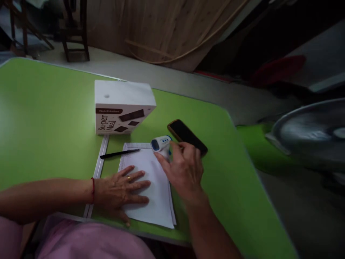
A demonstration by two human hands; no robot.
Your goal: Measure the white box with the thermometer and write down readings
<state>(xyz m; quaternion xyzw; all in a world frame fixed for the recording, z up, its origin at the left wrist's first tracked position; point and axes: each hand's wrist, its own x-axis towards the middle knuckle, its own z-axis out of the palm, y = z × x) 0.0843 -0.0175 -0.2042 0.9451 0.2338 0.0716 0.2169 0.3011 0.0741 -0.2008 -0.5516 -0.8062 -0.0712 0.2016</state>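
Note:
My left hand lies flat with spread fingers on the left part of some white paper sheets. A ring and a red wrist cord show on it. In my right hand, thumb and fingers close around a white and blue infrared thermometer, at the far right corner of the paper. Its small dark display faces left, and its handle is partly hidden by the hand. Just beyond the right hand rests a dark smartphone in a brownish case. A black pen lies across the paper's far left corner.
A white box printed "Super Meal" stands past the pen on the green table. A metal seam crosses the tabletop. Right of the table is a shiny round metal object, and a wooden chair stands behind.

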